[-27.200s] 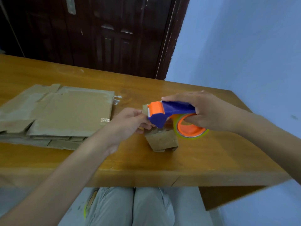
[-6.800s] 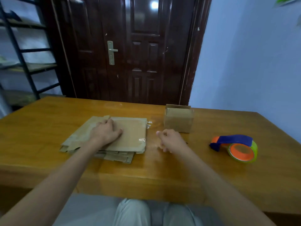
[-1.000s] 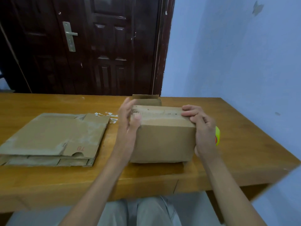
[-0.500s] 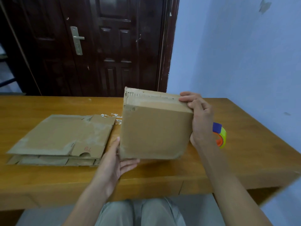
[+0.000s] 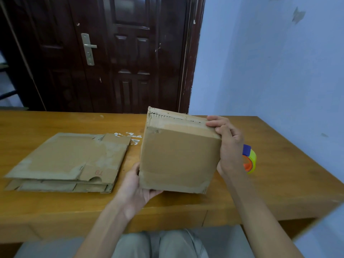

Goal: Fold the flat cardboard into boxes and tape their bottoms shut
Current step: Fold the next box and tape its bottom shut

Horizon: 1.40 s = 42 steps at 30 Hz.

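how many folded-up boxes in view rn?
1. The folded box is held above the table's near edge, left hand under its lower corner, right hand gripping its top right edge. Another could be hidden behind it.

Brown cardboard box [image 5: 178,161], folded, tilted, held above table edge. Flat cardboard stack [image 5: 68,162] lies left of it. Tape dispenser [image 5: 249,159] right, mostly hidden.

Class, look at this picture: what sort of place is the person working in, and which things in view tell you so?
Probably a plain room in a home or small workshop, not a factory: a wooden table stands against a pale blue painted wall, a dark panelled door is behind it, and the only tool is a hand tape dispenser.
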### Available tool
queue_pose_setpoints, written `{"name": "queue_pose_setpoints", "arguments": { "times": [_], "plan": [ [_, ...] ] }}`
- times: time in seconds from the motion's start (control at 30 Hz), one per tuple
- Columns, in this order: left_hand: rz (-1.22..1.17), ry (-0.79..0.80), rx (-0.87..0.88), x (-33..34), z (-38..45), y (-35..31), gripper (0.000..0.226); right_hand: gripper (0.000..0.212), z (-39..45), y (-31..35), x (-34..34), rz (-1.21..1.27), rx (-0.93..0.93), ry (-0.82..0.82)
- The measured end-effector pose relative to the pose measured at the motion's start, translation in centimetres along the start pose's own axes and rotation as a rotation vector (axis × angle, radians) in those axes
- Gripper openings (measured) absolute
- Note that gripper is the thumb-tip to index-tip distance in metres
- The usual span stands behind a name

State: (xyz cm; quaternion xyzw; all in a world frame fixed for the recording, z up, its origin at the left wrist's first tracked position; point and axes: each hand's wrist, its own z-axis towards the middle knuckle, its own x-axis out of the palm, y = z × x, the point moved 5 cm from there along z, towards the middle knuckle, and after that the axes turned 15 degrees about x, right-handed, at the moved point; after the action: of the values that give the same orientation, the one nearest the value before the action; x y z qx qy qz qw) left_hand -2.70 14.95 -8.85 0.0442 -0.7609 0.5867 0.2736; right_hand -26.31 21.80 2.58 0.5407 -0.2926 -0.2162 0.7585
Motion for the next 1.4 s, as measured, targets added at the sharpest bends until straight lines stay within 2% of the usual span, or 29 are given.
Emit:
{"name": "queue_pose_setpoints", "arguments": {
  "times": [0.1, 0.23, 0.37, 0.47, 0.57, 0.67, 0.77, 0.83, 0.93, 1.03, 1.23, 1.4],
  "plan": [
    [0.127, -0.014, 0.023, -0.2, 0.2, 0.2, 0.030, 0.040, 0.1, -0.4, -0.2, -0.009, -0.010, -0.002],
    [0.376, -0.176, 0.188, -0.8, 0.3, -0.9, 0.023, 0.033, 0.2, -0.4, -0.2, -0.050, -0.048, 0.009],
    [0.666, -0.131, 0.289, -1.4, 0.6, -1.6, 0.046, 0.035, 0.7, -0.6, -1.0, -0.069, -0.030, -0.022],
    [0.718, -0.165, 0.350, -1.6, 0.4, -2.7, 0.063, 0.037, 0.6, -0.8, -1.1, -0.063, -0.028, -0.034],
    [0.794, -0.075, 0.307, -0.9, 0.3, -3.0, 0.092, 0.038, 0.5, -1.0, -1.1, -0.075, -0.019, -0.035],
    [0.968, 0.048, 0.223, -0.5, 0.0, -3.0, 0.076, 0.033, 0.1, -1.1, -0.7, -0.140, -0.044, 0.000],
    [1.085, 0.112, 0.206, -0.9, 0.8, -2.8, 0.093, 0.030, -0.2, -1.4, -0.5, -0.196, -0.084, 0.020],
    [1.059, 0.082, 0.243, -1.3, 1.6, -2.6, 0.084, 0.029, -0.1, -1.5, -0.4, -0.204, -0.088, 0.020],
    [0.911, 0.015, 0.291, -1.4, 2.4, -2.5, 0.056, 0.029, 0.0, -1.6, -0.1, -0.201, -0.067, 0.010],
    [0.868, -0.015, 0.300, -1.4, 2.2, -2.4, 0.045, 0.029, 0.0, -1.6, 0.3, -0.216, -0.056, 0.007],
    [0.748, 0.025, 0.275, 0.4, 1.9, -0.8, 0.054, 0.031, 0.5, -2.1, -2.8, -0.131, -0.053, -0.033],
    [0.420, 0.139, 0.155, 2.5, 1.6, 0.4, 0.063, 0.029, 0.2, -2.1, -4.4, -0.096, -0.012, -0.087]
  ]
}}
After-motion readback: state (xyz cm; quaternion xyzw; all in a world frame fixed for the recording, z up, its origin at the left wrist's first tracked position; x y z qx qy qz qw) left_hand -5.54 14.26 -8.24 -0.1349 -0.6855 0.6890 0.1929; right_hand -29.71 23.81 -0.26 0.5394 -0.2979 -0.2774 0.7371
